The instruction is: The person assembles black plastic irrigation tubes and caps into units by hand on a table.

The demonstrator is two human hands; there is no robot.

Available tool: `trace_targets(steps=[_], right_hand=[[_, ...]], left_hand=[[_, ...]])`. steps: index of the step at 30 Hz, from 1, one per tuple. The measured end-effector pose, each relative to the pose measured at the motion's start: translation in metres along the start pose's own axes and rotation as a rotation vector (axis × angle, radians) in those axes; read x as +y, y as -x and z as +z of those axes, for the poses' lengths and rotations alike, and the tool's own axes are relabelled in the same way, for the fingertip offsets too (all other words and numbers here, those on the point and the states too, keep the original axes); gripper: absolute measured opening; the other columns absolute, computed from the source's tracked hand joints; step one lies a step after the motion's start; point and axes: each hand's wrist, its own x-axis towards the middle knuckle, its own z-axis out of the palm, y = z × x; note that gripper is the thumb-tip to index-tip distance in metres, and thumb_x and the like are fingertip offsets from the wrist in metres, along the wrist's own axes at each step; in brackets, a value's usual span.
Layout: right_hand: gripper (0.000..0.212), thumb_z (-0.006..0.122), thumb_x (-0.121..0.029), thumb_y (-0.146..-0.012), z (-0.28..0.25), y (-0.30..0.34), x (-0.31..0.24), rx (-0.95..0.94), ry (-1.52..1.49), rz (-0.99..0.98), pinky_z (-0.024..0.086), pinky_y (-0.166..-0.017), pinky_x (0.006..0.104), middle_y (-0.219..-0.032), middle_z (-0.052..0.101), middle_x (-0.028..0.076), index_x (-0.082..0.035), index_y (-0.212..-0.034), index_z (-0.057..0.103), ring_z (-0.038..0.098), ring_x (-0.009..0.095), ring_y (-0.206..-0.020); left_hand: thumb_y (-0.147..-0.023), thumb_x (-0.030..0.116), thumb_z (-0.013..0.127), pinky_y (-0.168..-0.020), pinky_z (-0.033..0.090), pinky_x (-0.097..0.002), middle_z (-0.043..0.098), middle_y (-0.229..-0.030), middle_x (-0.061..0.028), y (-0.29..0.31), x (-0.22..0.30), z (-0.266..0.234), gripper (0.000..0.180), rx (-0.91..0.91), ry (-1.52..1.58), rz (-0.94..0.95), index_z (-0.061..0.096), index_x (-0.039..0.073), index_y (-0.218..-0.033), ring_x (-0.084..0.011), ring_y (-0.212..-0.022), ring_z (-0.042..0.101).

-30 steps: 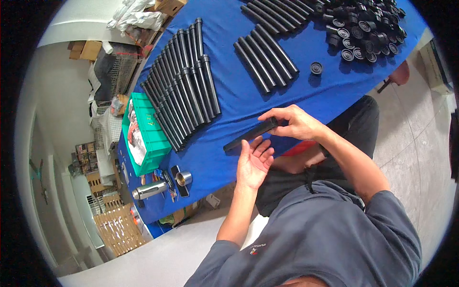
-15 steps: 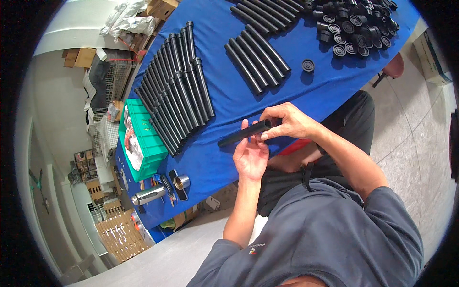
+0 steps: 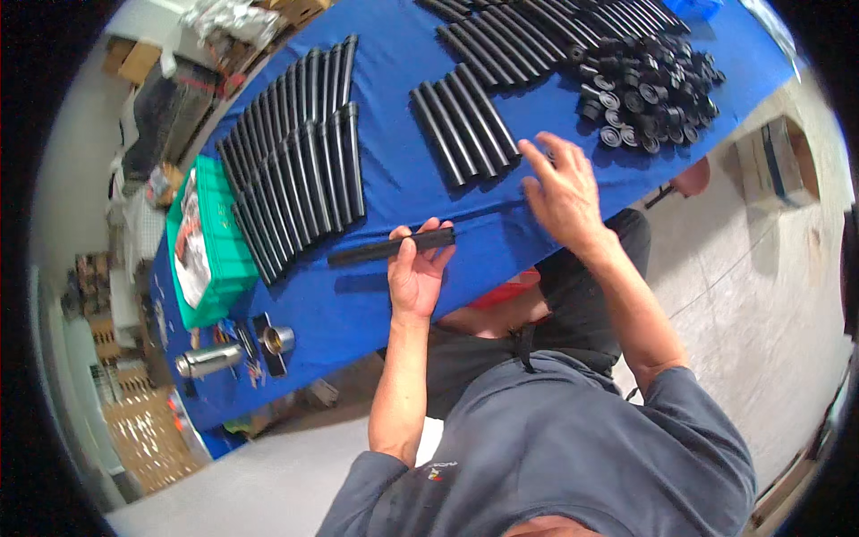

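A black tube [image 3: 360, 254] lies across the palm of my left hand [image 3: 415, 285], gripped between thumb and fingers just above the blue-covered table. My right hand [image 3: 565, 195] is off the tube, its fingers spread over the cloth to the right of a short row of loose black tubes [image 3: 456, 130]. Beneath those fingers a single round black cap [image 3: 552, 156] is mostly hidden; whether I touch it cannot be made out. Farther right sits a heap of black ribbed caps [image 3: 649, 94]. On the left, black tubes with collared ends [image 3: 300, 166] lie in two overlapping rows.
At the table's left, a green crate [image 3: 228, 259] holds white and reddish material. Near it stand a steel flask [image 3: 208, 360] and a metal cup [image 3: 277, 339]. More black tubes [image 3: 501, 45] cover the far side. An open cardboard box [image 3: 777, 166] rests on the floor at right.
My right hand has let go of the tube's end and moved right, over the lone cap. My left hand keeps the tube. The whole view has shifted somewhat.
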Motion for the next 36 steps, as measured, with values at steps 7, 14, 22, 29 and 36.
trace_targets(steps=[7,14,22,29,36], right_hand=[[0.040,0.057,-0.001,-0.082,0.000,0.005,0.046,-0.323,0.200,0.030,0.048,-0.093,0.0406,-0.124,0.055,0.019,-0.011,-0.120,0.064,0.055,0.037,-0.112],[0.043,0.070,-0.005,-0.084,0.002,0.014,-0.032,-0.575,-0.608,0.137,0.051,-0.078,0.0323,-0.098,0.063,0.012,-0.004,-0.125,0.059,0.062,0.024,-0.090],[0.035,0.067,-0.004,-0.091,0.044,0.032,-0.050,-0.587,-1.241,0.466,0.048,-0.075,0.0229,-0.099,0.060,0.002,0.004,-0.123,0.054,0.056,0.007,-0.084],[0.035,0.071,-0.007,-0.085,0.036,0.030,-0.055,-0.538,-0.947,0.303,0.051,-0.073,0.0263,-0.097,0.063,0.008,0.001,-0.118,0.059,0.061,0.013,-0.083],[0.035,0.071,-0.008,-0.085,0.037,0.032,-0.054,-0.484,-0.847,0.213,0.051,-0.077,0.0316,-0.100,0.064,0.013,0.001,-0.117,0.059,0.065,0.022,-0.089]], left_hand=[[-0.092,0.012,0.065,-0.092,0.057,-0.0492,0.062,-0.122,-0.0226,-0.003,-0.003,0.005,0.043,0.011,0.011,0.026,0.049,0.015,-0.131,-0.0394,-0.120,0.057],[-0.087,0.000,0.068,-0.096,0.055,-0.0482,0.064,-0.120,-0.0201,0.002,-0.005,0.007,0.043,0.055,-0.017,0.047,0.052,0.013,-0.125,-0.0359,-0.117,0.061],[-0.089,-0.003,0.064,-0.097,0.054,-0.0490,0.066,-0.112,-0.0167,-0.002,-0.014,0.019,0.028,0.075,-0.039,0.116,0.054,0.012,-0.109,-0.0339,-0.114,0.062],[-0.091,-0.004,0.061,-0.095,0.056,-0.0477,0.066,-0.111,-0.0187,-0.001,-0.014,0.021,0.027,0.108,-0.054,0.102,0.052,0.012,-0.111,-0.0347,-0.111,0.063],[-0.091,-0.004,0.061,-0.092,0.058,-0.0467,0.066,-0.111,-0.0202,-0.001,-0.018,0.024,0.029,0.144,-0.111,0.095,0.050,0.012,-0.113,-0.0348,-0.111,0.064]])
